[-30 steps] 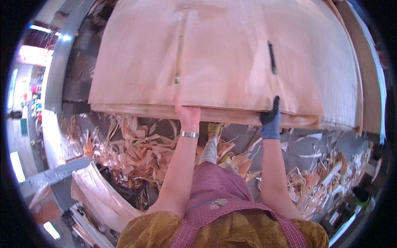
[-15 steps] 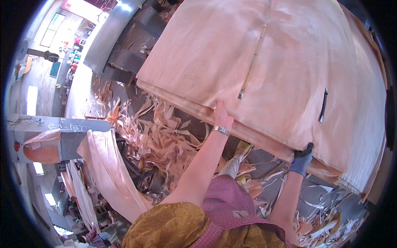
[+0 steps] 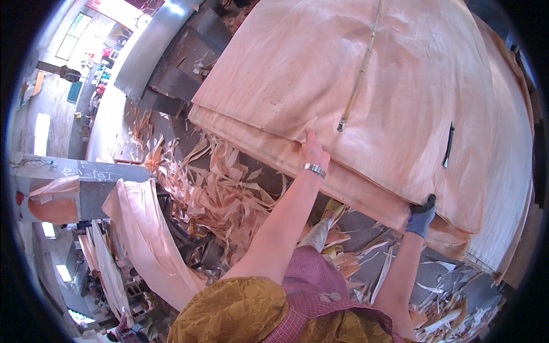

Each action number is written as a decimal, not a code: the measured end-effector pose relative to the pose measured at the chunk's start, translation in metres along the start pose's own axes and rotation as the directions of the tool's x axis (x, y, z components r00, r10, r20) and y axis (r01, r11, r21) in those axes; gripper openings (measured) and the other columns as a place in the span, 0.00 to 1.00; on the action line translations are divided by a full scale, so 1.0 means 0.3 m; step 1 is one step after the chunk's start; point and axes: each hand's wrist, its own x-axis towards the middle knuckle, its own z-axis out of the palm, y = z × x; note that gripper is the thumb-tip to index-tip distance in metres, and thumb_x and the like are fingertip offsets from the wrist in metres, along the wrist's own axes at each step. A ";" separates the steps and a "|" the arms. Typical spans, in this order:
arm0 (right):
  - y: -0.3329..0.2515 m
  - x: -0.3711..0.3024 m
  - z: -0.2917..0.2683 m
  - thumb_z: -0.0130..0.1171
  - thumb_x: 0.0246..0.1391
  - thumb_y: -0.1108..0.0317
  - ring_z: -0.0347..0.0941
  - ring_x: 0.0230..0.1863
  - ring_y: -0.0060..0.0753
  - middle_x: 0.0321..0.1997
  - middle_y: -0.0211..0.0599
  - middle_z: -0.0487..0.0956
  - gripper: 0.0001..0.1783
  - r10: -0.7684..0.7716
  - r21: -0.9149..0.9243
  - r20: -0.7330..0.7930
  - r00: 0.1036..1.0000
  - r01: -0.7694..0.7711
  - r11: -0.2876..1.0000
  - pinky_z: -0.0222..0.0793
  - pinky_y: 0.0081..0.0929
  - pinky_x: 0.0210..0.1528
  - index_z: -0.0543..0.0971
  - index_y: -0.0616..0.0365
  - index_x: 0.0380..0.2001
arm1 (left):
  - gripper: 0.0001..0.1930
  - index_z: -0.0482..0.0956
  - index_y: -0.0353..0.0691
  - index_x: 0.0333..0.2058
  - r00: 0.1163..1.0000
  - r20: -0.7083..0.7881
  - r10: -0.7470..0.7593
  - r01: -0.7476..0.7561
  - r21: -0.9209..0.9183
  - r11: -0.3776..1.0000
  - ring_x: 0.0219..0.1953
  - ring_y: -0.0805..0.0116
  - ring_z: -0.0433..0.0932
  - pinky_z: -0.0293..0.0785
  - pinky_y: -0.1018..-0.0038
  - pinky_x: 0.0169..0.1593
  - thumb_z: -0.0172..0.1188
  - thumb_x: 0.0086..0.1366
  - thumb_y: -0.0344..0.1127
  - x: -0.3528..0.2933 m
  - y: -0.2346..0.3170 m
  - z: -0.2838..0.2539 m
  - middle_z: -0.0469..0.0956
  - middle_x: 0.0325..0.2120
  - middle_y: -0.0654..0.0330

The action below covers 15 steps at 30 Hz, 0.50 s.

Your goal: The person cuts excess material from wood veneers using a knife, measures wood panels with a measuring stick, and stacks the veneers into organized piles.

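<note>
Veneer scraps lying on the floor below, bare left hand gripping the near edge of the top veneer sheet, gloved right hand apparently pinching the same edge, sheet resting on the veneer stack, grey machine standing beyond.

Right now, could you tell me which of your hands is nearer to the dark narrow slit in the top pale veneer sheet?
Right. The gloved right hand grips the sheet's edge just below the slit; the bare left hand holds the edge far to its left.

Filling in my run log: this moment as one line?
left hand: on veneer sheet edge | right hand: gloved, gripping same edge | floor: veneer scraps
</note>
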 end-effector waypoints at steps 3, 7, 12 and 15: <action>-0.019 0.043 -0.077 0.57 0.56 0.52 0.65 0.61 0.47 0.60 0.40 0.70 0.32 0.000 -0.051 0.069 0.998 0.003 0.999 0.64 0.53 0.60 0.68 0.56 0.60 | 0.27 0.66 0.37 0.57 1.000 -0.005 0.016 -0.016 0.018 1.000 0.58 0.59 0.69 0.65 0.55 0.61 0.50 0.69 0.51 -0.079 -0.005 0.070 0.70 0.56 0.57; -0.027 -0.077 0.061 0.63 0.53 0.52 0.68 0.57 0.48 0.57 0.41 0.72 0.33 -0.063 -0.012 -0.045 0.997 0.062 0.998 0.68 0.50 0.57 0.68 0.55 0.59 | 0.26 0.70 0.33 0.53 0.976 0.164 0.142 -0.136 -0.047 0.990 0.50 0.59 0.75 0.74 0.60 0.53 0.55 0.67 0.50 -0.143 0.014 0.012 0.75 0.51 0.57; -0.086 -0.046 -0.026 0.66 0.52 0.53 0.74 0.46 0.42 0.49 0.37 0.75 0.30 -0.158 -0.115 -0.172 0.972 0.140 0.983 0.74 0.42 0.51 0.71 0.55 0.54 | 0.19 0.74 0.33 0.39 0.961 0.066 0.267 -0.273 0.345 0.898 0.34 0.66 0.78 0.78 0.67 0.33 0.67 0.59 0.42 -0.135 -0.013 -0.020 0.78 0.37 0.55; -0.057 -0.066 -0.024 0.66 0.52 0.53 0.74 0.43 0.41 0.47 0.36 0.76 0.29 -0.140 -0.078 -0.032 0.990 0.137 0.987 0.75 0.44 0.49 0.72 0.56 0.52 | 0.18 0.73 0.37 0.32 0.943 -0.038 0.329 -0.273 0.476 0.836 0.26 0.72 0.74 0.71 0.73 0.23 0.69 0.56 0.44 -0.067 -0.026 -0.052 0.78 0.30 0.59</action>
